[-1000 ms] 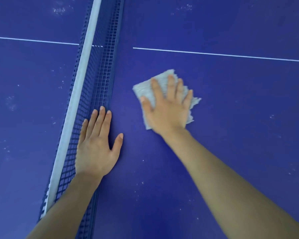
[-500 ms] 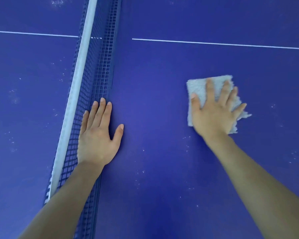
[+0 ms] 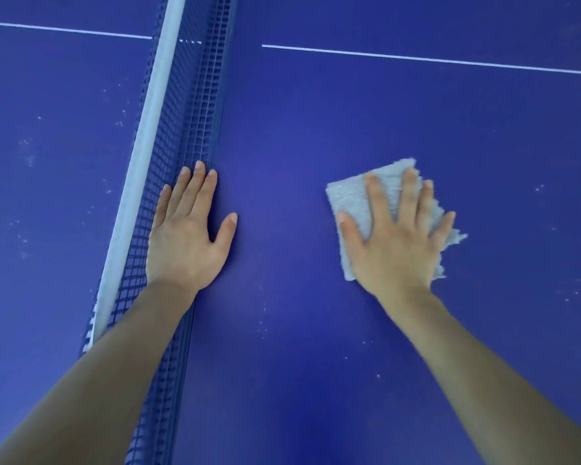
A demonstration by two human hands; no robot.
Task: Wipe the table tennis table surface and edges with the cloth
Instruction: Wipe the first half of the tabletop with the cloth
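Blue filled nearly the whole view: the matte top of the table tennis table (image 3: 309, 122) spread out on both sides of the net (image 3: 195, 105), which ran from the near left away toward the far middle. Its mesh was dark blue, with a white band (image 3: 148, 129) along its top edge. On the right half, the right hand (image 3: 394, 253) lay palm down on a pale grey, nubbly cloth (image 3: 351, 199), fingers straight and spread, pressing it flat against the surface rather than curling round it. The cloth lay as a rough square, its left and far parts showing beyond the fingers and a frayed corner sticking out to the right of the little finger. Well apart from it, the left hand (image 3: 185, 239) rested flat on the table at the foot of the net, fingers straight and close together, thumb out to the right, holding nothing; whether its outer edge touched the mesh could not be told. A thin white line (image 3: 416, 58) crossed the far part of the table, broken at the net. Small pale specks (image 3: 262, 322) dotted the surface between the bare forearms (image 3: 483, 364) and on the left half beyond the net.
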